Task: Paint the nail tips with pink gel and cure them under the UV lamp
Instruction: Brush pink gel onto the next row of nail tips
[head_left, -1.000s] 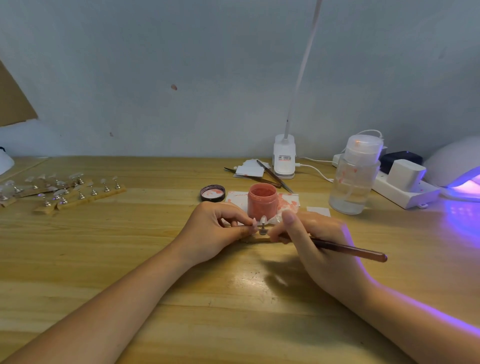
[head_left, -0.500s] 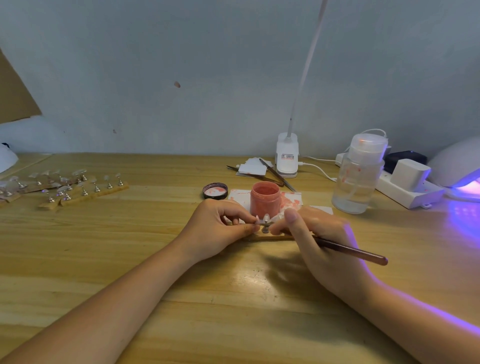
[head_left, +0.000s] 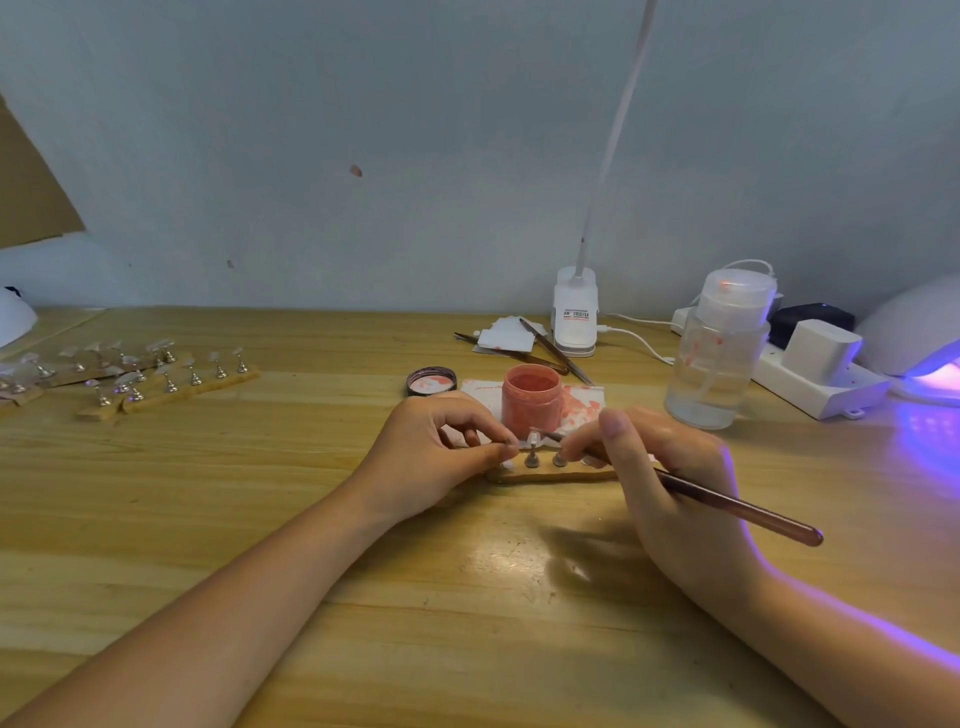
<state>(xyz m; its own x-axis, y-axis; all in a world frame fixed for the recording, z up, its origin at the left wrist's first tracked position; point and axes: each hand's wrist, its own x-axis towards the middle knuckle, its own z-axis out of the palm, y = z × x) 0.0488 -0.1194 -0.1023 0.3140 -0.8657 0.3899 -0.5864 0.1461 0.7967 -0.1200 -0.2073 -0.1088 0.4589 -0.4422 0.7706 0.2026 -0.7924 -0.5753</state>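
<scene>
Far left on the wooden table (head_left: 260, 519), rows of clear nail tips on metal stands (head_left: 130, 371) wait on wooden strips. At centre, the left hand (head_left: 436, 452) curls in toward the near strip (head_left: 550, 475), thumb and forefinger pinched together just beside a small stand (head_left: 531, 460) that carries the nail tip (head_left: 533, 437) now being worked; whether they hold another stand or only steady the strip is hard to tell at this size. The tip looks pale and translucent, with little colour visible on it. It appears to be thin, light plastic, likely slick once wet with gel and easily knocked askew, so it is best handled by its metal post or by the strip, never by the painted face.

Just behind stands the open jar of pink gel (head_left: 531, 397) on a stained paper towel (head_left: 584, 402), its lid (head_left: 431, 380) lying face up to the left. The right hand (head_left: 670, 483) pinches a slim brush (head_left: 737, 506) pen-fashion near the bristle end, which meets the tip from the right while the handle trails off to the near right.

Farther right are a clip lamp base (head_left: 574, 322), a clear pump bottle (head_left: 719, 353), a white power strip (head_left: 815, 382), and, at the far right edge, the UV lamp (head_left: 919, 338), glowing violet across the table, well apart from the strip.
</scene>
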